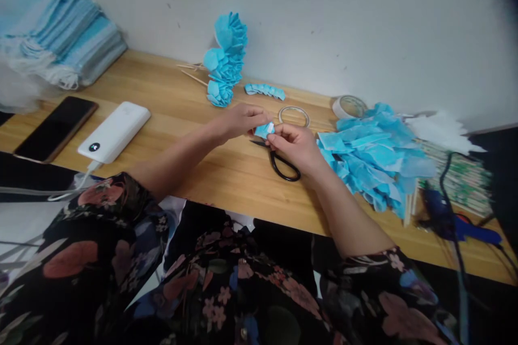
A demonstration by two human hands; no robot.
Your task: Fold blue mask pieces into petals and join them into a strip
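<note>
Between my two hands, above the wooden table, is a small folded piece of blue fabric (264, 130) with a white patch at its right end. My left hand (242, 119) grips its left side, the fingers bent around it. The thumb and fingertips of my right hand (295, 143) pinch its right edge. Beneath my right hand lie black-handled scissors (286, 177), their blades partly hidden. A roll of clear tape (294, 117) lies flat just behind. A row of blue folded petals (265, 91) rests farther back, near the wall.
Blue fabric flowers on sticks (224, 59) lie at the back. Blue fabric pieces (372, 153) are heaped right, beside a white tape roll (350, 106) and a blue glue gun (465, 226). Leftward are a power bank (114, 132), a phone (56, 128) and stacked face masks (76, 29).
</note>
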